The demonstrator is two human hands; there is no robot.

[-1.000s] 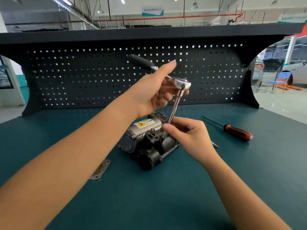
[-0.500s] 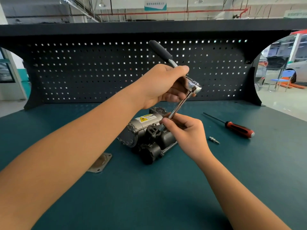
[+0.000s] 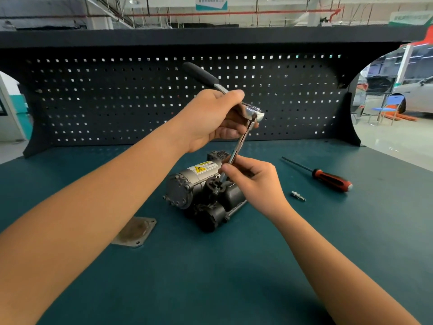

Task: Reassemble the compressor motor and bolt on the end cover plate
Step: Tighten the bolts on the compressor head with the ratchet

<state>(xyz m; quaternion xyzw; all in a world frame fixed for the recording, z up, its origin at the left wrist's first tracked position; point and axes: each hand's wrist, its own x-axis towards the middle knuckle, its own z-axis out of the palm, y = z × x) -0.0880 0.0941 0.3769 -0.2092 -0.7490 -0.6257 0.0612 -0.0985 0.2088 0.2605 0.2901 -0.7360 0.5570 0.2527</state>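
The compressor motor (image 3: 187, 184) lies on the green bench, a silver cylinder with a yellow warning label and dark fittings at its near end. My left hand (image 3: 210, 118) grips the ratchet wrench (image 3: 203, 76) near its chrome head, the black handle pointing up and left. A long extension bar (image 3: 239, 146) runs down from the head to a fitting on the motor. My right hand (image 3: 253, 181) pinches the lower part of that bar just above the motor. The flat metal end cover plate (image 3: 133, 231) lies loose on the bench, left of the motor.
A red-handled screwdriver (image 3: 328, 179) lies to the right of the motor, and a small metal bit (image 3: 298, 196) sits nearer, by my right wrist. A black pegboard (image 3: 117, 102) closes off the back of the bench.
The ratchet handle has swung between the frames, from low left to steeper, then back a little to the left. My right hand has stayed on the extension bar.
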